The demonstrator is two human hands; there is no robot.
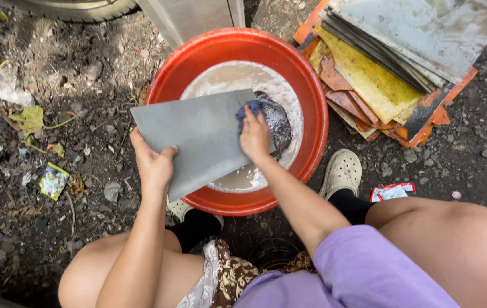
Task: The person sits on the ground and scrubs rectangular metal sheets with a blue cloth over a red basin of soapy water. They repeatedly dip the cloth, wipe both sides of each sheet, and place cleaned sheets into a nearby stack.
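A grey rectangular metal sheet (198, 134) leans over the rim of a red plastic basin (312, 97) that holds soapy, murky water (229, 77). My left hand (153, 162) grips the sheet's near left edge. My right hand (254, 136) presses a wet blue-grey cloth (266, 117) against the sheet's right end, just above the water.
A stack of orange, yellow and grey metal sheets (392, 63) lies at the upper right on the dirt. A tyre (78, 8) and a metal panel (192, 17) stand behind the basin. Litter and leaves (54, 179) cover the ground at left. My shoes (341, 171) flank the basin.
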